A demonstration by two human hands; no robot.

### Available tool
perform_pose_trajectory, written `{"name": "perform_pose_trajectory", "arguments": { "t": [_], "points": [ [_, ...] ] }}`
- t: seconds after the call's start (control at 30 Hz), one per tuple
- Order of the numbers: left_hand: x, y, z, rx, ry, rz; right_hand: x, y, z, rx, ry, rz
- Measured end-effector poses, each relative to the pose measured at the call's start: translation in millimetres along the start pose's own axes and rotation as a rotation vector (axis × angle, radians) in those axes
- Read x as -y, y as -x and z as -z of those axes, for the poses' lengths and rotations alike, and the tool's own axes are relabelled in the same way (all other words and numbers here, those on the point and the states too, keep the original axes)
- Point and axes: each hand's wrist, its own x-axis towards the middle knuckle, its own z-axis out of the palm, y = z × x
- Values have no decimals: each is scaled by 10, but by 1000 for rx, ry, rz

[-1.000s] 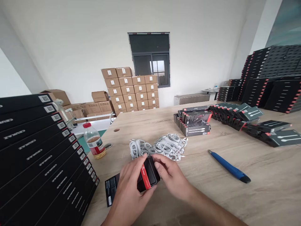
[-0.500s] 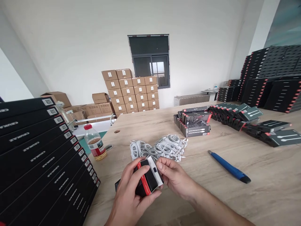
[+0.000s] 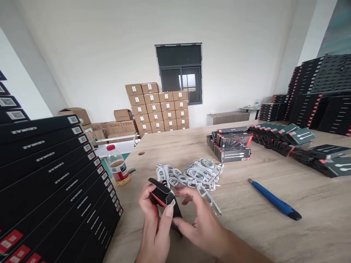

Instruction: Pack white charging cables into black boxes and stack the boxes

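Note:
A small black box (image 3: 161, 192) with a red stripe is gripped in my left hand (image 3: 156, 223), tilted, with its end flap lifted. The left thumb presses near the box's corner. My right hand (image 3: 201, 219) is close against the box's right side, fingers curved and apart. Its thumb tip overlaps the box's lower part; whether it presses there I cannot tell. Beyond both hands lies a heap of white bundled cables (image 3: 197, 171). One cable strand (image 3: 214, 202) trails from the heap past my right hand.
A blue utility knife (image 3: 274, 199) lies on the wooden table (image 3: 236, 237) at right. Packed boxes (image 3: 233, 146) stand behind it, more boxes (image 3: 296, 133) farther right. Tall black boxes (image 3: 68, 182) are stacked at left, beside a red-capped bottle (image 3: 117, 166). Cartons (image 3: 161, 109) stand by the wall.
The box has been turned, so its lifted flap now faces up. My right hand has gone from a pinch at the white inner edge to spread fingers. The view has shifted slightly left.

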Motion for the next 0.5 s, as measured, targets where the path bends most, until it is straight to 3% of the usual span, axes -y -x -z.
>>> {"name": "perform_pose_trajectory", "arguments": {
  "t": [0.17,0.3,0.37,0.5],
  "points": [
    [-95,-10,-32,-45,103,-33,-56,-47,27,-135,52,148],
    [-99,-24,36,84,-81,-70,-22,-84,134,-130,105,244],
    [-95,-32,77,130,-159,-148,11,-107,188,-116,107,293],
    [-135,-87,151,102,-274,-334,54,-123,238,-149,146,322]
  ]
}}
